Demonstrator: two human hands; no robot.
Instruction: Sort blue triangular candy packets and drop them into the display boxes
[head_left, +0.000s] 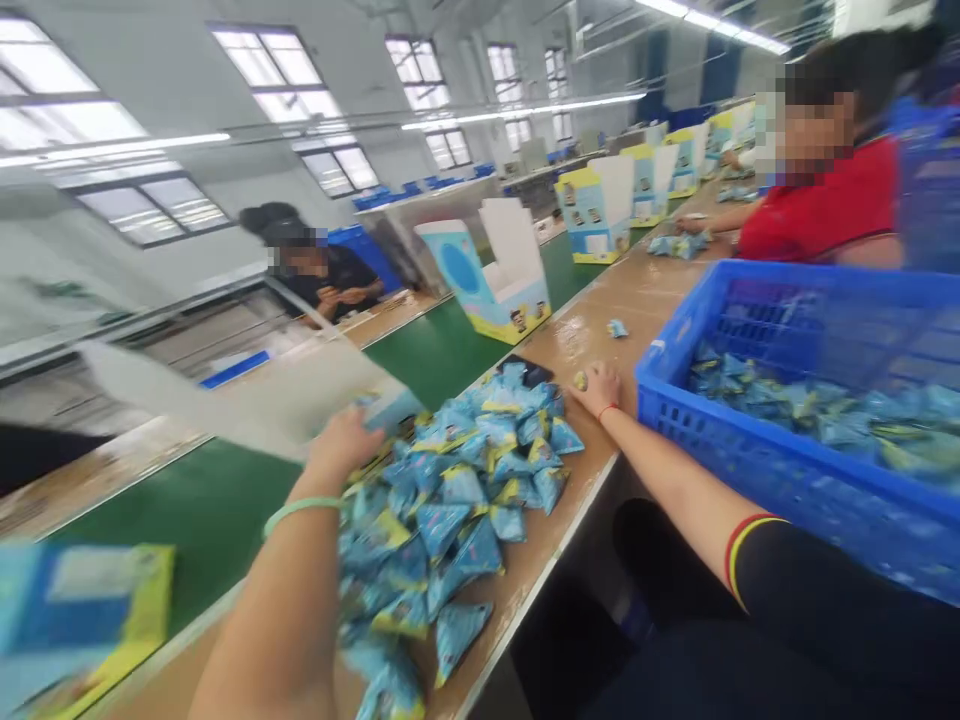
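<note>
My left hand (345,440), slightly blurred and wearing a pale green band, is closed at the edge of a display box (397,408) with raised white flaps. The flaps and my hand hide much of this box. Beside it, a heap of small blue-and-yellow pyramid-shaped packets (457,490) covers the tabletop (517,590). Beyond the heap, my right hand (600,388) rests low over the table, fingers curled around a small packet (580,380), mostly hidden. A single packet (617,328) lies farther away.
A blue crate (750,440) of packets stands at my right. A green conveyor belt (412,350) runs along the table, bearing an open box (487,280) and several more. A blurred box (90,620) is lower left. Co-workers sit across (352,275) and at right (825,215).
</note>
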